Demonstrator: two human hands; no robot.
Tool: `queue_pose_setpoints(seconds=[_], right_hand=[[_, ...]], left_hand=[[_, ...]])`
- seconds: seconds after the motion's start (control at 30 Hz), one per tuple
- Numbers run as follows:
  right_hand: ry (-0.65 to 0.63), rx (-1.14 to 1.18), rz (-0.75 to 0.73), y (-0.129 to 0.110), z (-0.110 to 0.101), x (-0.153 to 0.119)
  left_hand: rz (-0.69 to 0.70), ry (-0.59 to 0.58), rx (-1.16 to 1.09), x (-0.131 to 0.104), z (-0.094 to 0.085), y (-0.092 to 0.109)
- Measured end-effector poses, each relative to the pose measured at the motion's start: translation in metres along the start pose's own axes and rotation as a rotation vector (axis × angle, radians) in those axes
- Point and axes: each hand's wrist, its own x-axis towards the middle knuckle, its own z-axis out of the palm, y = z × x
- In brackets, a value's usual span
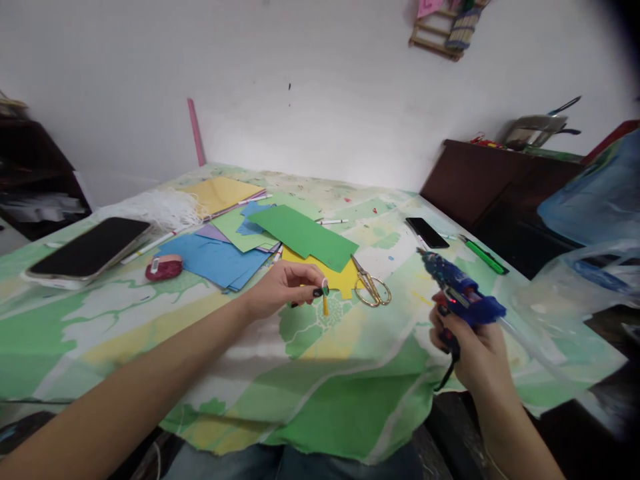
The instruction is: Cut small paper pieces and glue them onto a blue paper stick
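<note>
Between the thumb and fingertips of my left hand (287,291) is a small paper piece (325,303), green and white at the top with a yellow strip hanging down. My right hand (470,343) is wrapped round the handle of a blue glue gun (457,287), its nozzle pointing up and to the left. Gold-handled scissors (371,287) lie on the table between the hands. Behind my left hand, a green sheet (310,237) overlaps a yellow one (340,281).
On the patterned tablecloth (240,393) lie blue sheets (215,259), a maroon yarn bundle (164,267), a large phone (93,248) and white strings (165,210) at left. A black phone (427,233) and green cutter (484,256) lie at right, near a plastic bag (565,283).
</note>
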Motion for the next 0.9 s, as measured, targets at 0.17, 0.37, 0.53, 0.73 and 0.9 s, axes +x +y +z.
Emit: queue_pose_setpoints(seconds=[0.17, 0.37, 0.53, 0.73, 0.9], right_hand=[[-0.431, 0.303, 0.097, -0.022, 0.035, -0.039], [-0.584, 0.193, 0.135, -0.027, 0.043, -0.057], [-0.607, 0.121, 0.082, -0.025, 0.046, -0.058], [-0.554, 0.107, 0.072, -0.022, 0.049, -0.059], [-0.517, 0.052, 0.092, -0.021, 0.05, -0.06]], left_hand=[[0.051, 0.061, 0.048, 0.001, -0.001, 0.0], [0.079, 0.106, 0.104, 0.002, 0.002, 0.003], [0.086, 0.103, 0.103, 0.001, 0.002, 0.003], [0.098, 0.075, 0.11, 0.002, 0.0, 0.001], [0.089, 0.074, 0.117, 0.002, 0.001, 0.001]])
